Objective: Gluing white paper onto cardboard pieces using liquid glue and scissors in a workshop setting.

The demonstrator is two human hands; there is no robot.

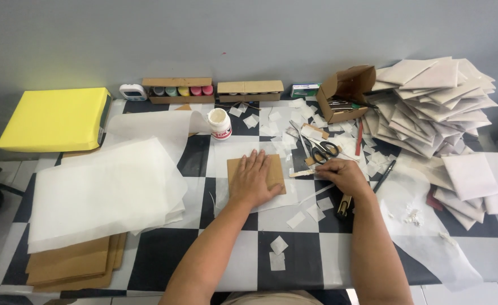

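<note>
Left hand point(253, 179) lies flat, fingers spread, pressing the brown card point(257, 173) at mid-frame on the checkered desk point(164, 254). Right hand point(344, 175), just right of it, pinches a small paper strip point(302, 173) beside the scissors point(320, 149).

Both forearms bare to the elbow, no sleeves, rings or watch visible.

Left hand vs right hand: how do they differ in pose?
The left hand lies flat, fingers spread, palm down on the brown card square; the right hand is curled, fingertips pinching a small stick. Left is nearer the glue jar, right nearer the scissors. Both rest on the checkered table.
</note>
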